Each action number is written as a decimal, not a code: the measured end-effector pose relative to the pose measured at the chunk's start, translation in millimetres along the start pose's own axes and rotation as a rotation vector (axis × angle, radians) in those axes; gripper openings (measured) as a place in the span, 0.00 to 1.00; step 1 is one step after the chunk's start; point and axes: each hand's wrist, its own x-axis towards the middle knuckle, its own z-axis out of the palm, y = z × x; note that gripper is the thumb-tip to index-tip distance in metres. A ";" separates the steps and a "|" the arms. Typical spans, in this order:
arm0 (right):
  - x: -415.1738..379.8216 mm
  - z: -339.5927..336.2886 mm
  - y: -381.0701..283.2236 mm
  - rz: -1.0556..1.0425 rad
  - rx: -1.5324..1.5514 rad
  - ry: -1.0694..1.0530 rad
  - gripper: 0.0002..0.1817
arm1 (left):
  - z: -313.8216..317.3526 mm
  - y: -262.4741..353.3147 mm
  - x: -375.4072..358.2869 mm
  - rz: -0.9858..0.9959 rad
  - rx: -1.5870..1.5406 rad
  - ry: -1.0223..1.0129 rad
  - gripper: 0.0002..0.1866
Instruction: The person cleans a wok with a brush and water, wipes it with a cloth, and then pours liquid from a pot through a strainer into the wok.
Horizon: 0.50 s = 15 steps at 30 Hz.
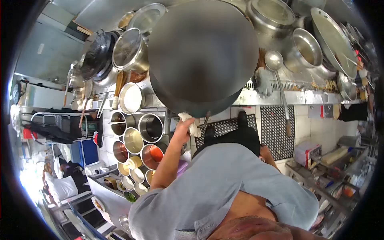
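A large dark wok (204, 52) fills the top middle of the head view, its broad grey surface smooth and blurred. At the wok's near edge my left hand (183, 130) is closed round a folded white cloth (191, 123), gripping the wok there through it. Beside the cloth, a small metal loop (207, 117) shows at the edge. My right hand (264, 153) hangs low by my right side, away from the wok; its fingers are mostly hidden. To the wok's right lies a long-handled ladle (274, 61), bowl on the stove and handle over the front edge.
Several round metal containers (133, 140) with sauces and seasonings stand at my left. Metal pots (304, 48) and a large strainer pan (334, 42) crowd the stove at right. A grey cloth (263, 82) lies by the ladle. Black rubber mats (277, 130) cover the floor.
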 end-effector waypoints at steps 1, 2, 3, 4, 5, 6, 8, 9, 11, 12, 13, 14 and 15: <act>-11.0 5.3 -32.3 0.258 0.538 0.051 0.16 | 3.6 4.6 -1.3 0.012 -0.017 -0.027 0.20; -18.4 12.3 -67.6 0.608 0.731 0.061 0.17 | 1.5 4.2 -0.5 0.012 0.002 -0.051 0.21; -18.6 17.3 -94.1 0.950 0.923 0.081 0.19 | -0.3 6.7 2.2 0.022 0.025 -0.078 0.21; -24.5 41.2 -109.8 0.742 1.185 0.368 0.18 | -0.3 8.8 3.0 0.016 0.025 -0.095 0.21; -33.9 51.6 -116.0 0.755 1.181 0.387 0.18 | 0.6 8.2 1.2 0.016 0.011 -0.098 0.21; -40.5 55.6 -124.0 0.787 1.156 0.379 0.18 | 1.2 7.9 1.2 0.020 -0.005 -0.104 0.22; -50.0 53.8 -132.5 0.844 1.093 0.359 0.18 | 0.3 5.9 3.7 0.018 -0.022 -0.133 0.22; -54.0 51.5 -135.5 0.872 1.060 0.344 0.18 | -0.2 4.4 5.2 0.024 -0.034 -0.137 0.22; -65.4 48.6 -141.3 0.932 0.996 0.306 0.18 | -0.2 0.0 8.4 0.052 -0.056 -0.176 0.21; -68.1 46.1 -144.6 0.959 0.966 0.285 0.18 | 2.2 0.7 7.8 0.050 -0.074 -0.140 0.20; -68.6 43.9 -148.0 0.984 0.939 0.264 0.19 | 5.5 2.1 7.7 0.050 -0.089 -0.104 0.19; -68.3 43.4 -152.1 1.009 0.916 0.242 0.19 | 9.1 2.9 6.9 0.060 -0.105 -0.090 0.18; -67.0 43.4 -156.3 1.034 0.893 0.218 0.19 | 8.0 4.1 2.3 0.058 -0.107 -0.096 0.18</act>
